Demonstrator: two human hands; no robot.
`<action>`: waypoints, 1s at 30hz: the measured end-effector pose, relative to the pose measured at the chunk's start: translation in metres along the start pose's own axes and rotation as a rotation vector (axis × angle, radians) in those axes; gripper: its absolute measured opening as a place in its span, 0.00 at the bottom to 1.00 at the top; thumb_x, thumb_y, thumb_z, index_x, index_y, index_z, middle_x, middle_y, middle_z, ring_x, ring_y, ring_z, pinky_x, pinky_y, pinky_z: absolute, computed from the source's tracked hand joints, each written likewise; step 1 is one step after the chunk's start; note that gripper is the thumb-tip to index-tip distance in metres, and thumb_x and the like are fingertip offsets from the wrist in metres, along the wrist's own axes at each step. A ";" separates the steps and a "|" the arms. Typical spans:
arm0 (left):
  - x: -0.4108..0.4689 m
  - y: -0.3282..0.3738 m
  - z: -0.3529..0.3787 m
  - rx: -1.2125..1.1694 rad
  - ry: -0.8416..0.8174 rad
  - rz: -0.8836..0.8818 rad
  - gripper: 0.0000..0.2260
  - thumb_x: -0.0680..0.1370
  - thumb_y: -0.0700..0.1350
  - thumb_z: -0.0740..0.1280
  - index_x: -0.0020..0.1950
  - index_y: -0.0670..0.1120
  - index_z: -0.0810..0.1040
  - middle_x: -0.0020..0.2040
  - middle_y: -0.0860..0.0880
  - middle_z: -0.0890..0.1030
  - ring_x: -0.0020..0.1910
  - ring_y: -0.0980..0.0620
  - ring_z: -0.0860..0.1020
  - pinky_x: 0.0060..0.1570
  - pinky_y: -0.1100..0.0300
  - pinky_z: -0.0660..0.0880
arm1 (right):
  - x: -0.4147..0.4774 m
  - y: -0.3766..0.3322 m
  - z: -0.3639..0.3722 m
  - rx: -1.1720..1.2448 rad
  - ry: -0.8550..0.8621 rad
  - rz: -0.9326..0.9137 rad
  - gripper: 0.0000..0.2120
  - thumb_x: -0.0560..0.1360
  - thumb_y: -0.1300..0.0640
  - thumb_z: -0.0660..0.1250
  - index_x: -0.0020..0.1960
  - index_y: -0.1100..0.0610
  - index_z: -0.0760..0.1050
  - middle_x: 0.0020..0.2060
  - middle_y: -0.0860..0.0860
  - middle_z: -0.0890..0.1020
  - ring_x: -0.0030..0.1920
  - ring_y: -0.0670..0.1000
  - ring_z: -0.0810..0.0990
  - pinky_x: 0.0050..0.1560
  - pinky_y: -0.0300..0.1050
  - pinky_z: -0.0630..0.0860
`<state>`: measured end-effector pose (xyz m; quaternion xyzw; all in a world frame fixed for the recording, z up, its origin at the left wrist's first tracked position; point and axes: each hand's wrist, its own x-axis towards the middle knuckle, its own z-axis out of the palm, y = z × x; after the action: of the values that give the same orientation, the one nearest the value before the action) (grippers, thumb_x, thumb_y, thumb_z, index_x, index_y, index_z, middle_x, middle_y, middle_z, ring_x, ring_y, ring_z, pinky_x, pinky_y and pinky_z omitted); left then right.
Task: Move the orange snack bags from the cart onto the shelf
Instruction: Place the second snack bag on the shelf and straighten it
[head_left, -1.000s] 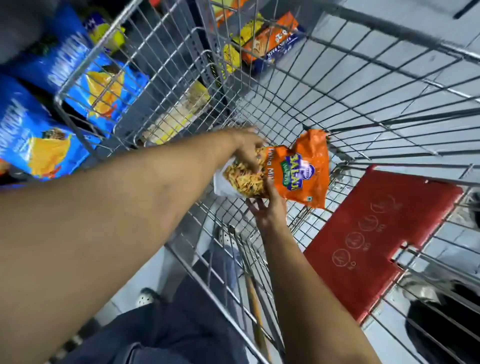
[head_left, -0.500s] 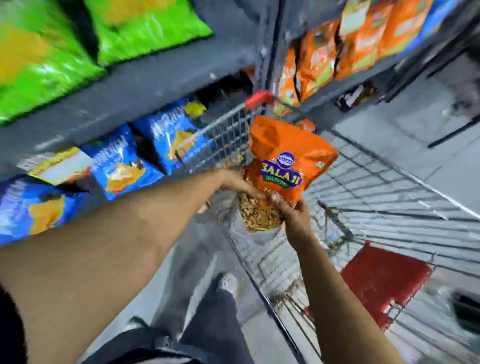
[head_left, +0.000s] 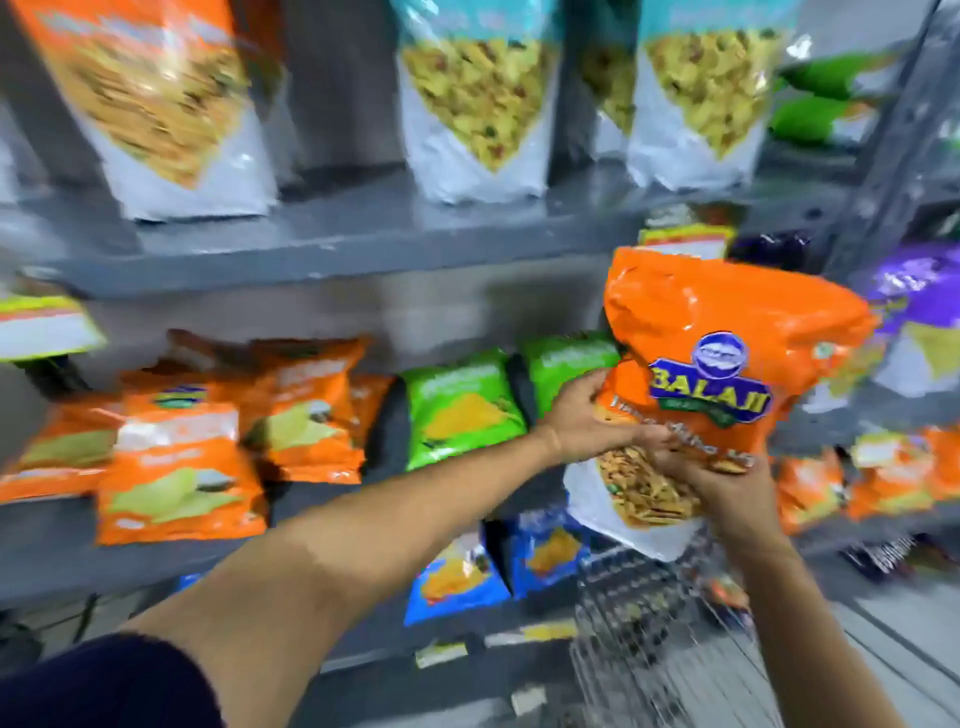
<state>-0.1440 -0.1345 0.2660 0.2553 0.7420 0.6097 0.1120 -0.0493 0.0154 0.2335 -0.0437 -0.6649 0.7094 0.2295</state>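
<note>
An orange snack bag (head_left: 727, 332) with a blue logo and a white lower part is held upright in front of the shelves, right of centre. My left hand (head_left: 582, 415) grips its left lower side. My right hand (head_left: 727, 499) grips it from below on the right. The bag hangs above the wire cart (head_left: 639, 613), whose front rim shows at the bottom right. The grey shelf (head_left: 363, 244) runs across the view behind the bag.
Large white and orange pouches (head_left: 171, 119) stand on the upper shelf. Orange chip bags (head_left: 176, 467) and green bags (head_left: 462, 410) fill the middle shelf. Blue bags (head_left: 452, 577) sit lower down. More orange bags (head_left: 883, 478) and a purple bag (head_left: 919, 291) lie to the right.
Both hands have lifted the orange bag out of the cart and up toward the shelves. My view has swung from the cart basket to the shelf front.
</note>
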 end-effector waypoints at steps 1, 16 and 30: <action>-0.003 0.018 -0.020 -0.005 0.042 0.057 0.30 0.50 0.59 0.81 0.50 0.57 0.79 0.52 0.46 0.84 0.48 0.54 0.81 0.57 0.53 0.78 | 0.008 -0.016 0.018 0.018 -0.017 -0.056 0.33 0.54 0.59 0.79 0.57 0.60 0.77 0.46 0.48 0.87 0.44 0.51 0.85 0.45 0.47 0.83; -0.136 0.167 -0.278 -0.008 0.649 0.607 0.34 0.52 0.65 0.78 0.56 0.57 0.77 0.53 0.52 0.84 0.54 0.50 0.82 0.57 0.46 0.79 | -0.001 -0.209 0.293 0.202 -0.316 -0.457 0.28 0.59 0.57 0.77 0.59 0.60 0.76 0.43 0.45 0.87 0.44 0.49 0.84 0.48 0.46 0.82; -0.255 0.205 -0.542 0.239 0.749 0.515 0.20 0.67 0.44 0.77 0.56 0.51 0.75 0.50 0.51 0.83 0.48 0.57 0.83 0.49 0.62 0.79 | -0.032 -0.255 0.580 0.330 -0.518 -0.376 0.32 0.54 0.50 0.82 0.56 0.51 0.75 0.48 0.51 0.86 0.47 0.51 0.86 0.46 0.48 0.83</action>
<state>-0.1380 -0.6989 0.5520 0.2046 0.7088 0.5781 -0.3486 -0.1657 -0.5295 0.5369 0.2984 -0.5741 0.7400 0.1838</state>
